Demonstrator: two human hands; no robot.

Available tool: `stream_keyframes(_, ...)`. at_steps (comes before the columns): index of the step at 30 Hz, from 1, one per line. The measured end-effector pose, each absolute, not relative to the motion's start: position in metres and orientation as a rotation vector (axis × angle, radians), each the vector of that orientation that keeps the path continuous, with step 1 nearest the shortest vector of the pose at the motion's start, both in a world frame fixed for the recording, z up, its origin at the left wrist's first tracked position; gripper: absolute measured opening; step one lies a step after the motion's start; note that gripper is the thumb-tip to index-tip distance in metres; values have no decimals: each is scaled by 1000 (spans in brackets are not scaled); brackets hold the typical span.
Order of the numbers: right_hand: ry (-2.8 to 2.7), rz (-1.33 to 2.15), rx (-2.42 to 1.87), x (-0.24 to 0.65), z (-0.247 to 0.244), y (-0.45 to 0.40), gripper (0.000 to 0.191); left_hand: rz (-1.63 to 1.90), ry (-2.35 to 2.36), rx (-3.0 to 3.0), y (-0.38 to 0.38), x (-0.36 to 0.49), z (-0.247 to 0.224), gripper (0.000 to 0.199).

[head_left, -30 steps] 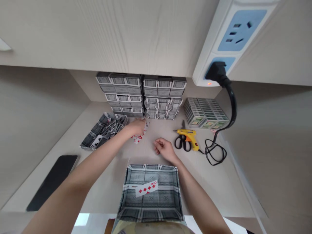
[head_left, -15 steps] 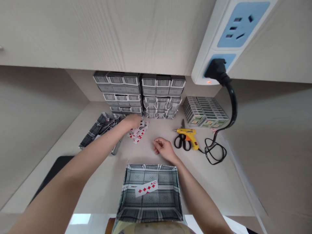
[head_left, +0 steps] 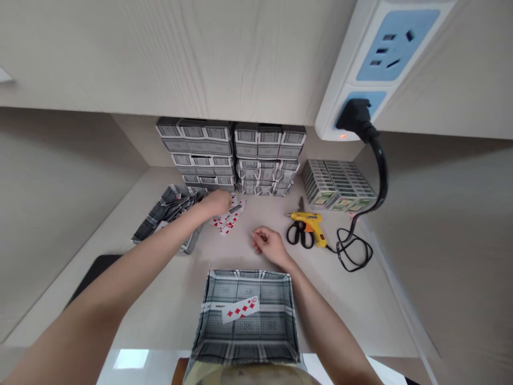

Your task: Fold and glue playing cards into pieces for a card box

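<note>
My left hand (head_left: pixel 218 204) is closed over a loose pile of playing cards (head_left: pixel 226 225), red and black faces up. A narrow grey-backed playing card (head_left: pixel 235 209) juts from its fingertips, tilted above the pile. My right hand (head_left: pixel 269 243) rests on the table with its fingers curled in; nothing shows in them. Nearest the camera is an open box made of playing cards (head_left: pixel 272 334), grey patterned backs showing. A nine of diamonds (head_left: pixel 241 309) lies face up in it.
Behind stand stacked card-built boxes (head_left: pixel 266 144). At left is a box with loose cards (head_left: pixel 168 211). At right lie black-handled scissors (head_left: pixel 300 235), a yellow glue gun (head_left: pixel 310 219) and its black cord (head_left: pixel 355 248); card packs (head_left: pixel 336 184) stand behind. A power strip (head_left: pixel 371 85) hangs above.
At the pile, my left hand shifted slightly, and a grey card edge now shows at its fingertips where a black-suited face showed before. My right hand and the near box stayed put.
</note>
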State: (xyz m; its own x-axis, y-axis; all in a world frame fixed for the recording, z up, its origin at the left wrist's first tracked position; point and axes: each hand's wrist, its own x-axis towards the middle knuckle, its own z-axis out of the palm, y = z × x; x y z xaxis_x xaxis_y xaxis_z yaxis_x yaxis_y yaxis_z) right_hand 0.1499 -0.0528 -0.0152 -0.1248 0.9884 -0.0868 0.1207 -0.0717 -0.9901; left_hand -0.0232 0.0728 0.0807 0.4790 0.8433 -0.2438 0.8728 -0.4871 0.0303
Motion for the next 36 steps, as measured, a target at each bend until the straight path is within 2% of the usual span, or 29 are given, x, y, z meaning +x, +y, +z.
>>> stream_keyframes(5, -1361, 1306, -1285, 150, -14, -54, 22, -444, 1376, 2527, 43, -23, 64, 41)
stream_keyframes(8, -1373, 1300, -1287, 149, -14, -54, 22, -408, 1330, 2509, 24, -32, 52, 52)
stream_keyframes(13, -1388, 1289, -1290, 149, -14, -55, 22, -272, 1388, 2480, 9, -40, 41, 60)
stream_keyframes(20, -1397, 1278, -1297, 149, -12, -55, 24, 16, 1547, 2441, 16, -38, 29, 60)
stream_keyframes(28, -1414, 1277, -1300, 149, -12, -55, 25, 150, 1316, 2460, -1, -50, 28, 52)
stream_keyframes(36, -1404, 1273, -1300, 149, -13, -55, 25, 391, 1213, 2477, 9, -38, 2, 57)
